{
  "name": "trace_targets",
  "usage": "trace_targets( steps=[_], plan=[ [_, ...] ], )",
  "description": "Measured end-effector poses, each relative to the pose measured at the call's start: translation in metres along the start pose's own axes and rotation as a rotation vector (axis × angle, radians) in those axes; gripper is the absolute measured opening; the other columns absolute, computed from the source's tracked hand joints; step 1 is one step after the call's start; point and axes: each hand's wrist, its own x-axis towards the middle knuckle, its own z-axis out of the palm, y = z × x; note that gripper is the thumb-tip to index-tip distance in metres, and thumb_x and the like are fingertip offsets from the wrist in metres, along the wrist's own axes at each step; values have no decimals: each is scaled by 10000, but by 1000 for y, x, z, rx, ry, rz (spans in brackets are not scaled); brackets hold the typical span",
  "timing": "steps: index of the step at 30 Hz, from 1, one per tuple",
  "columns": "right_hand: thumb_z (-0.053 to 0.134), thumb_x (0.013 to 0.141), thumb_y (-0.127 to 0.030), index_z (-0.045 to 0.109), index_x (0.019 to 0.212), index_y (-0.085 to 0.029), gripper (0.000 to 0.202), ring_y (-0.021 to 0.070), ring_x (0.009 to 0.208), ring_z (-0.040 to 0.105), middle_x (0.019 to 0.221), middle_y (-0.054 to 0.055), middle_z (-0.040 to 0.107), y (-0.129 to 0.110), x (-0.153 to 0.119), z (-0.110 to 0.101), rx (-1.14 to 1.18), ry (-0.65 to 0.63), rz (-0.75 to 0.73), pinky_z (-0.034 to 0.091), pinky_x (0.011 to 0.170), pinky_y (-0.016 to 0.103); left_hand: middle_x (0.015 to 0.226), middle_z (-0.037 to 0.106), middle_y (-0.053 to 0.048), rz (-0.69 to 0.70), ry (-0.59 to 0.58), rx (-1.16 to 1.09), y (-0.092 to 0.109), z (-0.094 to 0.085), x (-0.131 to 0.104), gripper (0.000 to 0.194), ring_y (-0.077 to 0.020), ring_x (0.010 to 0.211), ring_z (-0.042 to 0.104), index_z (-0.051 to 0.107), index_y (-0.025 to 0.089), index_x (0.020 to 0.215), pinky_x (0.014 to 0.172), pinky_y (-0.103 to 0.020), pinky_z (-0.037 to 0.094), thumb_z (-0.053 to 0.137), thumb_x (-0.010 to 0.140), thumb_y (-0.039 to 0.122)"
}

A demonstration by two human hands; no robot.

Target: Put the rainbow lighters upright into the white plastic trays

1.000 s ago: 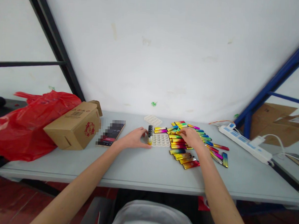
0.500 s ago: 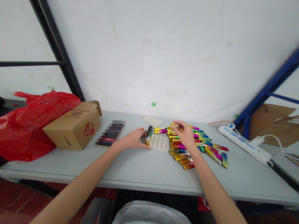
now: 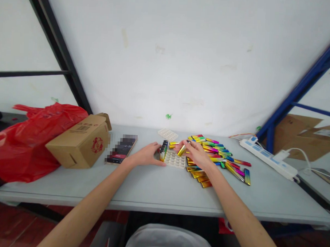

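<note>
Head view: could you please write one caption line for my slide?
Right hand holds a gold lighter near a white tray; left hand beside upright lighters; loose metallic lighters at right.

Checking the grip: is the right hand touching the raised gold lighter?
Touching: the head view shows the lighter held in the right hand, its gold end sticking out.

My grey table (image 3: 162,192) carries a red bag (image 3: 35,139), cardboard box (image 3: 78,141), phone (image 3: 129,143), dimpled tray (image 3: 176,160), second tray (image 3: 168,134) behind, what look to me like shiny lighters (image 3: 216,160), and a power strip (image 3: 267,159).
</note>
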Motion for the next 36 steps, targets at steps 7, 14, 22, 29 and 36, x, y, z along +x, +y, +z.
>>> trace_targets(
  steps=[7,14,22,29,36],
  plan=[
    [623,895,-752,681,866,-208,549,122,525,427,605,-60,427,10,6,-1,-117,54,-86,433,535,266,1057,686,-115,-17,-15,3,3,-2,-1,722,-329,976,655,681,178,1054,869,-415,531,815,642,756],
    [474,1002,-696,727,932,-202,560,157,574,473,601,-37,500,15,4,3,-541,107,-175,366,559,270,1048,683,-99,-10,-11,-10,3,-3,-1,720,-311,968,652,677,188,1058,869,-397,526,812,644,762],
    [454,1015,-602,674,802,-202,503,173,655,512,669,-10,586,8,2,14,-662,144,-210,365,637,276,1015,678,-91,-16,-3,-20,1,-2,-1,688,-303,930,653,667,190,1022,826,-391,528,812,652,752],
    [485,905,-410,386,613,-242,351,139,543,349,529,-45,391,5,0,17,-752,207,-265,237,573,299,1013,676,-99,-21,-5,-7,1,-2,0,694,-310,932,655,659,177,1005,827,-388,520,815,650,753],
    [494,888,-348,459,700,-238,221,131,513,316,516,-73,355,3,-1,20,-776,154,-277,229,570,286,1022,676,-101,-34,-6,-9,1,-1,0,715,-312,932,652,659,174,1025,828,-398,529,810,646,761]
  ],
)
